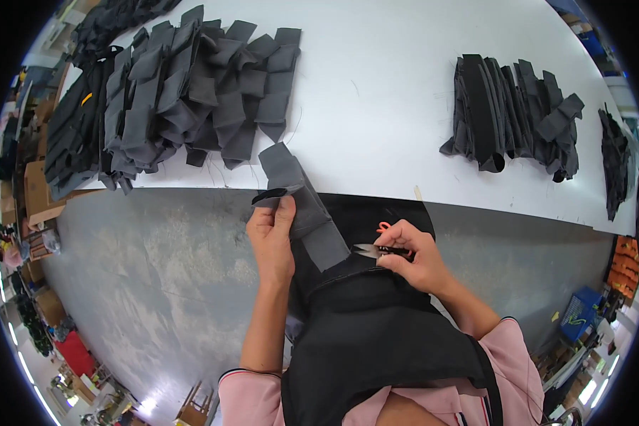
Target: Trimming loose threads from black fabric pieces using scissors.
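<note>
Between thumb and fingers, my left hand (pixel 271 231) pinches a dark grey fabric piece (pixel 311 213) at a folded flap near its upper part. The piece slants from the table's front edge down over my black apron (pixel 376 312). In my right hand (pixel 415 255) is a pair of thread snips (pixel 368 250) with pointed metal blades and a small red loop. The blades lie close beside the lower right corner of the fabric piece, pointing left. Whether they touch it, I cannot tell.
A white table (pixel 376 106) stretches across ahead of me. A large heap of grey fabric pieces (pixel 192 92) covers its left side; a smaller stack (pixel 511 113) sits at the right, with a dark bundle (pixel 614 163) beyond. Loose threads lie on the tabletop. A blue crate (pixel 581 312) stands at far right.
</note>
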